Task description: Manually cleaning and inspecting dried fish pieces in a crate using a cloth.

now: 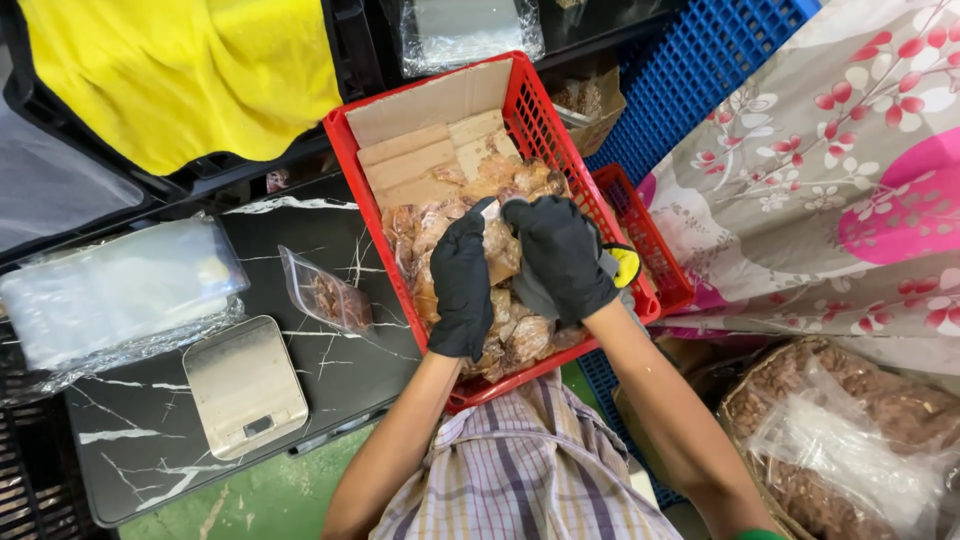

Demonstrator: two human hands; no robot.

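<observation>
Checked shirt (pixel 530 470) of the person fills the bottom of the frame, w/ both bare forearms reaching up into a red crate (pixel 545 130). Left hand (pixel 462 283), in a black glove, is curled shut on a clear packet (pixel 497 250) of brownish pieces, fingertips pinching near its top. Right hand (pixel 562 255), also black-gloved, is closed over the same packet from the other side; a yellow-tipped tool or cuff (pixel 626 264) shows at its wrist, can't tell which. Packet sits above the heap of similar filled packets (pixel 515 335) in the near half of the crate; far half holds flat cardboard pieces (pixel 430 150).

Left of the crate, on a black marble-look surface (pixel 150 440): one small filled packet (pixel 328 295) lying alone, a flat silver scale (pixel 245 385) nearer the front edge, and a stack of empty clear bags (pixel 115 290) beside it. Yellow cloth (pixel 190 75) lies in a black bin at top left. Blue crate (pixel 690 80) stands at top right, next to floral fabric (pixel 830 180). Bottom right, a large clear bag of brown pieces (pixel 850 440).
</observation>
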